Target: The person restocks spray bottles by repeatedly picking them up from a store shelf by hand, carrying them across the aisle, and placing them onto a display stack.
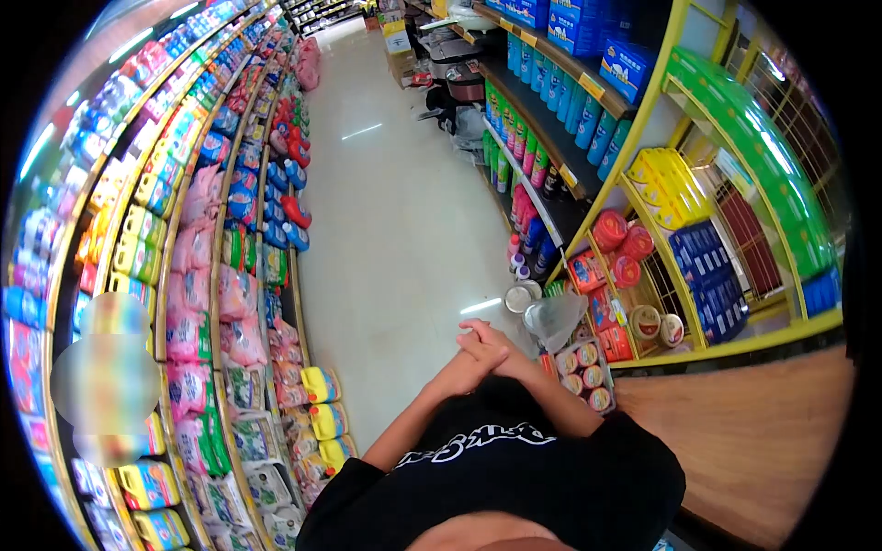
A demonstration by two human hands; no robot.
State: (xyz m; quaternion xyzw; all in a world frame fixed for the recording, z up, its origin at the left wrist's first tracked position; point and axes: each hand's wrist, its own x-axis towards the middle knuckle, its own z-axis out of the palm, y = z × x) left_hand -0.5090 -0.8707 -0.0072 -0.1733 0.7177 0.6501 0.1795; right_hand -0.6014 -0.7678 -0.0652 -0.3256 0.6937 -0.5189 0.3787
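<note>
My left hand (459, 369) and my right hand (497, 345) are clasped together in front of my black T-shirt (496, 477). Their fingers fold over one another, and no object shows in either of them. Part of the fingers and both palms are hidden by the overlap. Just beyond my right forearm is a clear plastic bag or cover (558, 321), close to some round metal-looking lids (521, 296). Below it, a tray of round red-and-white tubs (583, 367) sits low beside that arm.
A pale tiled aisle (386, 211) runs ahead. Long shelves of detergent bags (188, 326) and yellow bottles (329, 421) line the left. Spray cans (562, 96) fill the right shelves. A yellow-framed rack (726, 344) and wooden counter (744, 413) stand near my right side. Boxes (397, 50) stand farther off.
</note>
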